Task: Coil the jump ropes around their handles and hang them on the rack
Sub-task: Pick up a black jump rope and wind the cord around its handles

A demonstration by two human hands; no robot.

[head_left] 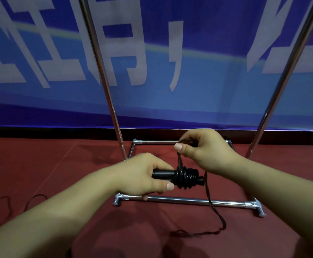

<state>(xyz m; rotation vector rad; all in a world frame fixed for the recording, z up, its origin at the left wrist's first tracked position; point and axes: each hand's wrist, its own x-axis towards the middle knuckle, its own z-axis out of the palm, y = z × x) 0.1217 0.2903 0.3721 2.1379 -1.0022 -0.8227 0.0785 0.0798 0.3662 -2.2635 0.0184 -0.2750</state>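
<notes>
**Rope coiling observed in front of rack base**

The left hand (144, 174) gripped the black handles (163, 174), held level above the red floor (58, 164), fingers and thumb curled round the left end. Several turns of black rope (186, 177) were already wound round the right part of the handles, bunched close together. The right hand (206, 149) was raised above the coil, thumb and fingers pinching a strand of the rope that ran straight down to the turns. The loose remainder hung from beneath the right wrist, crossed the front bar of the rack (189, 201) and trailed onto the floor. Whether one or two handles lay under the coil could not be determined. The rack's chrome uprights rose on either side, before a blue banner (207, 90). Another rope (34, 199) lay on the floor, far left.
</notes>
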